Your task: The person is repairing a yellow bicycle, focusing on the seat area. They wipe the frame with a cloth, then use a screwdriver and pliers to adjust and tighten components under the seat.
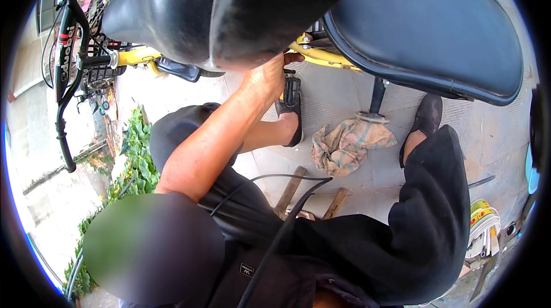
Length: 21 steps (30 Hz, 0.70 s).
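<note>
One bicycle (324, 57), yellow-framed, spans the top of the view from 10 to 2 o'clock (12 = top edge). Saddle (166, 15) at 11: black, glossy, a pale seam across it, nose toward the handlebar (65, 61) at 10. Rear seat pad (425, 29) at 2: broad, black, smooth, rounded rim. Yellow tube below the two seats: dark scuffs.

Left hand (271, 72) at 12, raised under the saddle's lower edge, beside the yellow tube; contact cannot be confirmed. Fingers mostly hidden; cannot tell whether spread, pressed together or pinching. Right hand out of view.

Edges: saddle rim overlaps part of the hand. Black pedal (291, 91) sits just below the hand, toward 1, directly over the left shoe (297, 136).

Room: pale tiled floor (330, 98) shows between left shoe and right shoe (427, 114); a crumpled checked cloth (350, 144) lies there at 3. Two wooden bars (334, 203) between 5 and 6. Leafy plant (140, 153) at 9, well apart from the hand.
</note>
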Motion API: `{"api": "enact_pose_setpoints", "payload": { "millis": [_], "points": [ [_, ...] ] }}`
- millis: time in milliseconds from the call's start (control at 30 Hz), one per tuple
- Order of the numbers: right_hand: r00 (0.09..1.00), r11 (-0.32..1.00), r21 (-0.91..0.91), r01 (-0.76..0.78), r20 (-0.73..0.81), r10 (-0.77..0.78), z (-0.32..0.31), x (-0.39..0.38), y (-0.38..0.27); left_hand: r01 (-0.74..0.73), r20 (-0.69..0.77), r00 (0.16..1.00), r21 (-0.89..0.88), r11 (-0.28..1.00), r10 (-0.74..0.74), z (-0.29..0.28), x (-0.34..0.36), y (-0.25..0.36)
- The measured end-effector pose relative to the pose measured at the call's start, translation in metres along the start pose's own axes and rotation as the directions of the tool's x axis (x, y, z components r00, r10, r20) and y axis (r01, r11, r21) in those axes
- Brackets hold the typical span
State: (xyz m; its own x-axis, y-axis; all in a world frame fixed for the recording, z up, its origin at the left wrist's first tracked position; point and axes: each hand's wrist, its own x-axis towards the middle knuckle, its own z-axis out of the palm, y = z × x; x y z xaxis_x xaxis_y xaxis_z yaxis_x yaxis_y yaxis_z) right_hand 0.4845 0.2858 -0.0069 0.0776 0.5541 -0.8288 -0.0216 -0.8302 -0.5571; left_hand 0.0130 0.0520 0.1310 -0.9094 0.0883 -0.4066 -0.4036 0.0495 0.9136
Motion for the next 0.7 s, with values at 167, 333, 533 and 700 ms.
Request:
{"api": "enact_pose_setpoints", "payload": {
  "millis": [167,333,533,700],
  "points": [
    [1.000,1.000,-0.003,0.005,-0.004,-0.005,-0.002,0.001,-0.001,0.034,0.001,0.999,0.020,0.999,-0.034,0.002,0.004,0.004],
    [1.000,1.000,-0.010,0.009,0.000,-0.009,-0.002,0.001,-0.002,0.042,0.012,0.999,0.051,0.998,-0.043,0.003,0.002,0.006],
    [1.000,1.000,-0.021,0.017,0.009,-0.017,0.000,-0.001,-0.003,0.006,0.063,0.998,0.027,1.000,-0.007,-0.001,0.004,0.002],
    [1.000,0.999,-0.033,0.021,0.017,-0.020,0.002,-0.004,-0.004,0.013,0.089,0.996,0.004,1.000,-0.013,-0.007,0.009,-0.011]
  ]
}}
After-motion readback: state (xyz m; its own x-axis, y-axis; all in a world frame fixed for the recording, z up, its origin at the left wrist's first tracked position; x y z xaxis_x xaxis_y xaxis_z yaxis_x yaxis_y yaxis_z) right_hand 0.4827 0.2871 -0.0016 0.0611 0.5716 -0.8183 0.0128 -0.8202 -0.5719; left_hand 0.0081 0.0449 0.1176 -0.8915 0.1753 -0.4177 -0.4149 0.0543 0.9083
